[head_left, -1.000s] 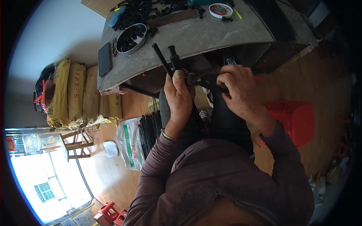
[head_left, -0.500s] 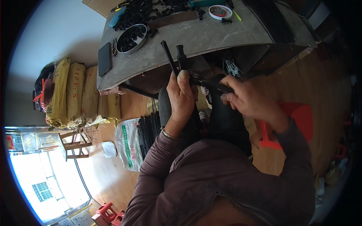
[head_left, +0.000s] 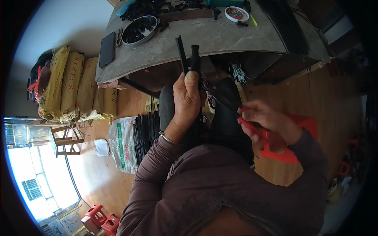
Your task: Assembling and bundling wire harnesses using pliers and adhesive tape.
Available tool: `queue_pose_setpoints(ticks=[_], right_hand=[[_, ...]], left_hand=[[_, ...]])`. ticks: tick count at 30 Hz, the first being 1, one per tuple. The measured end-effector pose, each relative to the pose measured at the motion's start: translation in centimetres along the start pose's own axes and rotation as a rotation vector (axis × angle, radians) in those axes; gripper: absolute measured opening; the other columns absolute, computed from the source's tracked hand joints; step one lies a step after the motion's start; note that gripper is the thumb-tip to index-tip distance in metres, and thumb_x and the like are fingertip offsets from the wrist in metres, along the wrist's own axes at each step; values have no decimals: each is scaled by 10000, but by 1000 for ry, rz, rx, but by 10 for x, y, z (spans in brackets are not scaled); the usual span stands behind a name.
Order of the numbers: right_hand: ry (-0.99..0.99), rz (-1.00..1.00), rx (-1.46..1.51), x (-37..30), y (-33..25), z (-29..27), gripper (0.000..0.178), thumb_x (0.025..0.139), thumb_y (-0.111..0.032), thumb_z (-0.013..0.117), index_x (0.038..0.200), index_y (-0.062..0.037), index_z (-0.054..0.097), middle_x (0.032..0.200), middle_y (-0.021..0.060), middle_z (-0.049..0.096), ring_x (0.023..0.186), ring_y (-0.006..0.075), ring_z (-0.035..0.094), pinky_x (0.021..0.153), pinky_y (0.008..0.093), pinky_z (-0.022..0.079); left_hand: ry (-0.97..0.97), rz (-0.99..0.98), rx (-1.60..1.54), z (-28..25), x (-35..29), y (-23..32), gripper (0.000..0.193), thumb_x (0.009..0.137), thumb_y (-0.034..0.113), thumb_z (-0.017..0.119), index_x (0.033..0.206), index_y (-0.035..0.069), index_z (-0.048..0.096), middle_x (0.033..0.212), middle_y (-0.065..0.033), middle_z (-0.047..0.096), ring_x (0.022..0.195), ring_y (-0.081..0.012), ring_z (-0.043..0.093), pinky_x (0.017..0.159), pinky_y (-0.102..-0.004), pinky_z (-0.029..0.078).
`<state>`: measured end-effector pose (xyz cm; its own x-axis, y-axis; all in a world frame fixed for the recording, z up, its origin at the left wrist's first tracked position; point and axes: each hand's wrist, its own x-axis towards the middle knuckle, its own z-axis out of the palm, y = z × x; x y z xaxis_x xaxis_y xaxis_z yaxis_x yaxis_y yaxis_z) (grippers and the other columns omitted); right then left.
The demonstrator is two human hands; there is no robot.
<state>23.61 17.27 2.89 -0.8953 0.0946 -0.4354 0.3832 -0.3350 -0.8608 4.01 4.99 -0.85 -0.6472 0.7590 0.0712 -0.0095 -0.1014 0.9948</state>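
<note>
My left hand (head_left: 186, 96) is closed, thumb on top, around a bundle of black parts above my lap. A slim black strip (head_left: 181, 53) and a thicker black rod with a flared tip (head_left: 195, 55) stick up out of the fist. To its right, my right hand (head_left: 262, 117) is closed on a red-handled tool (head_left: 247, 122). The tool's kind is unclear, as fingers and dark trousers hide its outline. Something dark stretches from the tool toward the left fist, where small metal parts (head_left: 204, 83) show.
A grey table (head_left: 197, 37) stands ahead, bearing a metal bowl (head_left: 139, 30) of black pieces, a white dish (head_left: 237, 14), a phone-like slab (head_left: 107, 50) and long black rods (head_left: 281, 27). Yellow sacks (head_left: 71, 82) are at left. A red stool (head_left: 291, 145) is behind my right hand.
My right hand has moved right and slightly down, away from the left fist, and red now shows in its grip. The left hand keeps its hold. The whole view has shifted slightly.
</note>
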Motion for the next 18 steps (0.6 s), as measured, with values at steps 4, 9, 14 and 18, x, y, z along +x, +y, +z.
queue_pose_setpoints(ticks=[4,9,14,18], right_hand=[[-269,231,-55,1,-4,-9,248,887,-190,605,1021,-7,506,672,57,590,525,132,590,501,255,505],[243,-324,-810,2,-14,-1,357,885,-230,649,1101,18,510,641,39,563,567,130,577,569,262,481],[-347,65,425,2,26,-4,290,917,-258,603,1002,15,554,674,73,599,517,131,590,482,243,481],[88,-126,-792,5,8,3,255,883,-166,610,1038,28,550,669,77,601,495,136,571,465,246,474]], left_hand=[[14,2,-1,4,0,3,593,970,573,338,897,21,541,516,-5,458,375,-75,411,371,-220,316],[31,-13,-87,-6,1,-5,606,957,593,351,895,21,543,512,0,445,374,-75,409,366,-223,309],[4,-9,-83,-2,-2,6,617,947,610,358,900,22,542,513,4,432,376,-73,400,368,-223,302],[28,-2,-68,-4,-3,4,609,957,598,346,905,23,541,520,2,436,375,-73,396,369,-221,298]])
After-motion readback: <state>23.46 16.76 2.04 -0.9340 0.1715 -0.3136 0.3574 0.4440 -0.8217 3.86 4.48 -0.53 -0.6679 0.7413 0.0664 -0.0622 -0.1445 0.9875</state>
